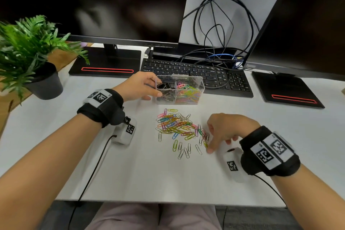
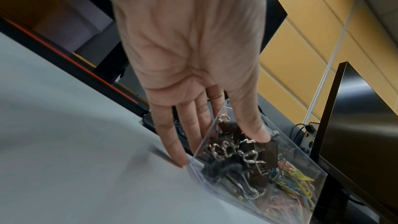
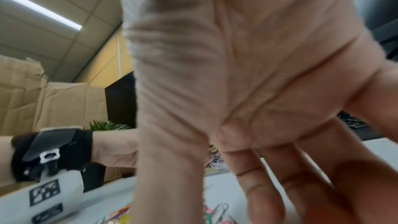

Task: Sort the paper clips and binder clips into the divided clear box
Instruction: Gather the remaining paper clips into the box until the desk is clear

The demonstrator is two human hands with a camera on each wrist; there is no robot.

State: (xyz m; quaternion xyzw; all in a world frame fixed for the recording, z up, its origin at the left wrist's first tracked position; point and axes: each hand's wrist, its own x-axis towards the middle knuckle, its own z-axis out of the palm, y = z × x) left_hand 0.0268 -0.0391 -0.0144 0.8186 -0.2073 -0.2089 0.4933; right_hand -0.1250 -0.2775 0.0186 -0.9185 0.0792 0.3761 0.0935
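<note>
The divided clear box (image 1: 201, 87) stands on the white desk in front of the keyboard. Black binder clips (image 1: 165, 87) fill its left compartment and coloured paper clips (image 1: 188, 91) its right. My left hand (image 1: 157, 87) holds the box's left end, thumb on the front wall and fingers behind; in the left wrist view the left hand (image 2: 215, 142) lies along the box (image 2: 301, 185). A loose pile of paper clips (image 1: 175, 125) lies nearer me. My right hand (image 1: 219, 145) reaches down at the pile's right edge, fingertips touching the desk among the clips. The right wrist view shows my right hand (image 3: 215, 207) blurred.
A black keyboard (image 1: 196, 73) lies right behind the box, with cables (image 1: 220, 24) behind it. Two monitor bases (image 1: 106, 65) (image 1: 287, 89) sit at the back left and right. A potted plant (image 1: 28, 52) stands far left. The desk's front edge (image 1: 168, 202) is near my lap.
</note>
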